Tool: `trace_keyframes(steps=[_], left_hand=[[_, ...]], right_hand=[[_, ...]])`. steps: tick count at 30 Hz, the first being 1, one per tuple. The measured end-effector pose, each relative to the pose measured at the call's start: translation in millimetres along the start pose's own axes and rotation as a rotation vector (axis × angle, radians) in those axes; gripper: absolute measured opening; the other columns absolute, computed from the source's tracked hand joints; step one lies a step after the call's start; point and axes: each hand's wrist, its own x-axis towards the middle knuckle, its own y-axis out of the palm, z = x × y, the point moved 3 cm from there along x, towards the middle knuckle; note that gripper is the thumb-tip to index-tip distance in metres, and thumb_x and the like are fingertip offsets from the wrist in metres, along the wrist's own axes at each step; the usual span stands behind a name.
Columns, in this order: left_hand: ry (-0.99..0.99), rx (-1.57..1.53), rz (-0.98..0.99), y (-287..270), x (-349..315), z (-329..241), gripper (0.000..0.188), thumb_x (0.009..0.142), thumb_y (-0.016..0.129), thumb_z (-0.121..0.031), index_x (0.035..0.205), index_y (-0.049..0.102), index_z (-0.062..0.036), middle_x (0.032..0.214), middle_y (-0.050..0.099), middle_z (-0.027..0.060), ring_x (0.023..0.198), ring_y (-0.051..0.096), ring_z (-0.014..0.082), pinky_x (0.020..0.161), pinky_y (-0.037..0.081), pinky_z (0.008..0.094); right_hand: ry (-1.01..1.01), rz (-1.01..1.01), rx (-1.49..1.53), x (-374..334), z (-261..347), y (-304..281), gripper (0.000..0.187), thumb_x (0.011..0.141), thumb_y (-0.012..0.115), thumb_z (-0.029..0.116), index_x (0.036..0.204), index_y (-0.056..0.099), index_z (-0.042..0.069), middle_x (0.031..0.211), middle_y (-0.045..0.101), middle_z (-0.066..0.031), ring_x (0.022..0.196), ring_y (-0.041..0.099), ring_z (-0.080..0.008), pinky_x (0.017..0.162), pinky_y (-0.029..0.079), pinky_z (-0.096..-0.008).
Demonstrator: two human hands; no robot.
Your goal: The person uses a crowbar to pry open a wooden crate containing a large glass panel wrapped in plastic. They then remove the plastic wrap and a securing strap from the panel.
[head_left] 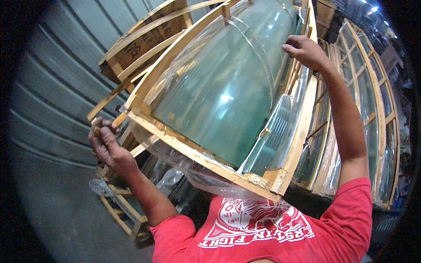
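A long wooden crate stands before me, holding large curved sheets of green-tinted glass under clear plastic film. Off its near left corner, my left hand is closed, with a short wooden strip showing at its fingers. My right hand is raised over the crate's right side, near the far end. Its fingers are curled in, and whatever they may hold is hidden. Along the right inner side, a narrower ribbed glass piece lies beside the large sheets.
More wooden crates with wrapped glass stand on the right. Behind on the left is another slatted crate with a brown panel, beside a ribbed metal wall. A wooden frame lies low at the left, near loose plastic film.
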Motion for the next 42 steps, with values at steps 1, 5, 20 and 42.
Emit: trace_keyframes(steps=[1,5,20,42], left_hand=[[0.004,0.074,-0.063,-23.3,-9.8,7.0,0.025,0.105,0.046,-0.02,0.118,0.056,-0.0013,0.1,0.058,0.0051,0.089,0.053,0.0137,0.082,0.045,0.0291],[-0.209,0.493,-0.001,-88.9,-87.7,88.5,0.017,0.101,0.056,-0.018,0.104,0.062,-0.0018,0.092,0.061,0.0041,0.085,0.054,0.015,0.082,0.045,0.0307],[-0.656,0.768,0.138,-179.4,-269.3,244.6,0.043,0.093,0.06,-0.019,0.131,0.052,-0.0001,0.119,0.064,0.0198,0.11,0.06,0.0354,0.097,0.045,0.04],[-0.152,-0.233,1.235,252.4,204.1,213.2,0.028,0.096,0.06,-0.021,0.116,0.066,-0.0013,0.099,0.067,0.0058,0.089,0.06,0.0155,0.082,0.05,0.0313]], right_hand=[[-0.003,-0.026,-0.045,-0.3,-0.4,0.7,0.045,0.092,0.06,0.042,0.103,0.068,0.0,0.088,0.07,-0.0185,0.083,0.068,-0.0321,0.077,0.052,-0.0404],[-0.003,0.032,0.011,1.1,-4.6,3.1,0.045,0.093,0.059,0.042,0.103,0.067,-0.001,0.088,0.069,-0.0184,0.078,0.069,-0.0284,0.076,0.053,-0.0389],[-0.009,0.114,0.086,6.9,-7.2,9.2,0.031,0.096,0.06,0.028,0.09,0.058,-0.002,0.075,0.057,-0.0041,0.07,0.053,-0.0126,0.069,0.045,-0.0289],[0.914,-0.212,0.51,-29.2,-30.4,3.6,0.082,0.091,0.067,0.025,0.153,0.015,0.028,0.105,0.056,-0.0134,0.073,0.061,-0.0263,0.06,0.053,-0.0481]])
